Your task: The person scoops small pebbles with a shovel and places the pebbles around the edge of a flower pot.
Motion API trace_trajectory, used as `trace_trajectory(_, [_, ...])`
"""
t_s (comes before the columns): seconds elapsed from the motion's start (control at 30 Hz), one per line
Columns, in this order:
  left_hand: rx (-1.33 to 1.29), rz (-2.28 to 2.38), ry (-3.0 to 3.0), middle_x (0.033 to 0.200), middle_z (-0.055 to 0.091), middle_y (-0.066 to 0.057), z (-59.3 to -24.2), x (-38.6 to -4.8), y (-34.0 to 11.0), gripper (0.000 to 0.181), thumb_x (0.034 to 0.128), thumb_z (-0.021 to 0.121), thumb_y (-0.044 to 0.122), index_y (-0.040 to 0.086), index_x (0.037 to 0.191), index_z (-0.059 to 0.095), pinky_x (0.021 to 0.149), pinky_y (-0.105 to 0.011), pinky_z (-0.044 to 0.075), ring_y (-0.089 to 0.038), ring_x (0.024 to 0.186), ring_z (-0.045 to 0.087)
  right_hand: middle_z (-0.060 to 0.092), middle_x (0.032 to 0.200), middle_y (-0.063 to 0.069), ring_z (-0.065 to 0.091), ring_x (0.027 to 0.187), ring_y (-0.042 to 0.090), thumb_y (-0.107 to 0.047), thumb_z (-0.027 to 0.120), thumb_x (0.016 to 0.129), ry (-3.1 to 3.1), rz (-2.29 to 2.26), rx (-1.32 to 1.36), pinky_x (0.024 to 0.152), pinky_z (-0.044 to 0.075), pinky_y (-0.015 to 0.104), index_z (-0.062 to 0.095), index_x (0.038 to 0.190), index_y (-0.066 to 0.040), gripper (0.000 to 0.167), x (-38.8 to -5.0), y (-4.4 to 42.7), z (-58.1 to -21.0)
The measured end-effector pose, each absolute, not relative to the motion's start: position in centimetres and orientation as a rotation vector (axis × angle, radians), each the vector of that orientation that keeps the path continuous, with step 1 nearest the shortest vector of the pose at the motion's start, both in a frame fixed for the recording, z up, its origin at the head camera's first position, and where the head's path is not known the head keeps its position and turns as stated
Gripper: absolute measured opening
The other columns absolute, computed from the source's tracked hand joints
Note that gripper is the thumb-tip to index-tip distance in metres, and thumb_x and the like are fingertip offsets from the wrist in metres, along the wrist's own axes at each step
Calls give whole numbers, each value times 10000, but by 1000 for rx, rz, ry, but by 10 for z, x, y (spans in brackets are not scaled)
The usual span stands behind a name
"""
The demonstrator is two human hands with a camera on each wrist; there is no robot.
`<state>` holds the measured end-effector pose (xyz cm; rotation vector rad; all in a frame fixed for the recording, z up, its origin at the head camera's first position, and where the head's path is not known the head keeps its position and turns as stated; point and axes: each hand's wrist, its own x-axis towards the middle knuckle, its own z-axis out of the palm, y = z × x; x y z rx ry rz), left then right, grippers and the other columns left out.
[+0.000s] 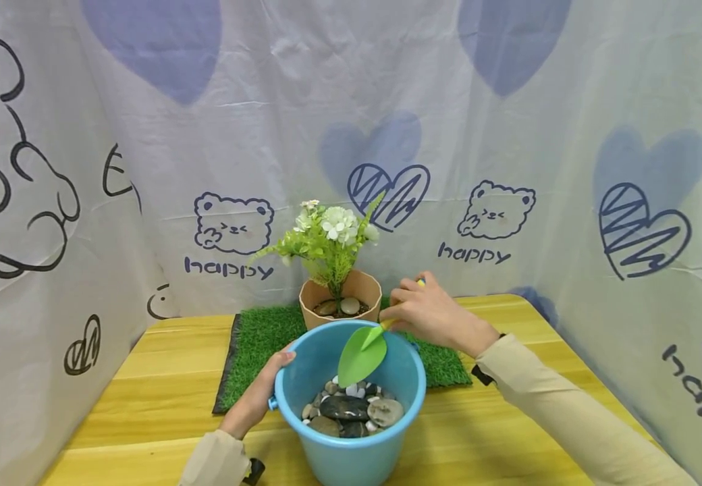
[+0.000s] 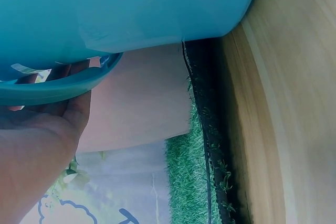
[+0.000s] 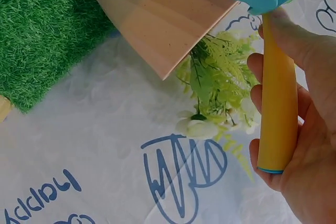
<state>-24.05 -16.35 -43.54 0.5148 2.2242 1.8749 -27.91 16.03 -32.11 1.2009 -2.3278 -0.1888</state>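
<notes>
My left hand (image 1: 264,386) holds the rim of a light blue bucket (image 1: 351,466) on its left side, with the thumb over the edge. In the left wrist view, the fingers lie between the bucket's wall and its blue handle (image 2: 63,88). My right hand (image 1: 426,312) grips a trowel by its yellow handle (image 3: 278,98). The trowel's green blade (image 1: 361,358) points down into the bucket. Below the blade lie small pebbles and several larger stones, among them a dark stone (image 1: 343,407) and a grey one (image 1: 385,412). I see nothing on the blade.
Right behind the bucket stands an orange-beige flowerpot (image 1: 308,304) holding stones and a white-flowered plant (image 1: 335,236). A green artificial grass mat (image 1: 266,331) lies under the pot on the yellow wooden table (image 1: 187,358). Printed white cloth (image 1: 290,135) hangs around the table.
</notes>
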Motion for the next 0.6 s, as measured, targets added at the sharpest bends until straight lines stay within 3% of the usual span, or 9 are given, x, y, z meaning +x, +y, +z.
trace_trajectory(0.13, [525, 1879, 2229, 1564, 332, -163, -436, -241, -163, 633, 987, 280, 461, 202, 1564, 261, 1005, -438, 421, -417, 1367, 403, 651, 870, -115, 405, 769, 108, -431, 744, 819, -2366, -149, 1218, 735, 286, 363, 767, 1033, -329, 239, -280, 160, -319])
trace_trajectory(0.37, [542, 1875, 2220, 1563, 333, -169, -436, -241, -164, 628, 992, 276, 450, 191, 1563, 266, 1007, -443, 426, -415, 1366, 406, 694, 875, -128, 481, 805, 110, -476, 783, 767, -2381, -155, 1242, 803, 354, 395, 755, 986, -290, 290, -278, 154, -317])
trace_trajectory(0.6, [597, 1856, 2207, 1570, 306, -194, -434, -239, -164, 629, 995, 258, 437, 181, 1569, 239, 1024, -455, 421, -431, 1382, 377, 663, 820, -136, 458, 794, 108, -443, 812, 750, -2371, -230, 1249, 808, 341, 394, 744, 919, -294, 235, -276, 145, -314])
